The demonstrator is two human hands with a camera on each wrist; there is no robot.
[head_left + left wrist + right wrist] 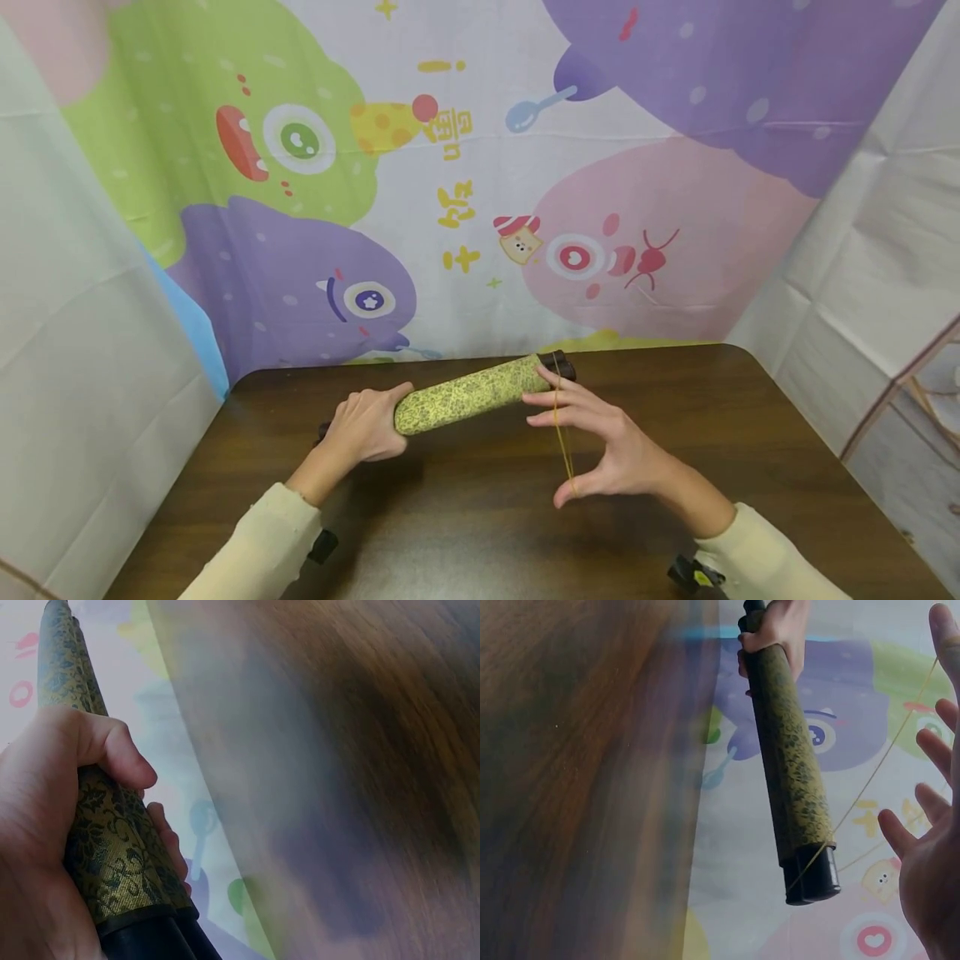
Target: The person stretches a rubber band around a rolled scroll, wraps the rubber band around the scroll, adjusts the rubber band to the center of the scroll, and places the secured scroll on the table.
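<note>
Cream sleeves reach over a brown table. Left hand grips a patterned roll above it, cartoon cloth behind; right hand, fingers apart, stretches a rubber band across the roll's end.

In head view I see soft, even light, w/ pale glare on the dark brown wooden table & faint shadow below my bare left hand. Wrist pics are dimmer, tbl. grain blurry, w/ purplish reflections.
</note>
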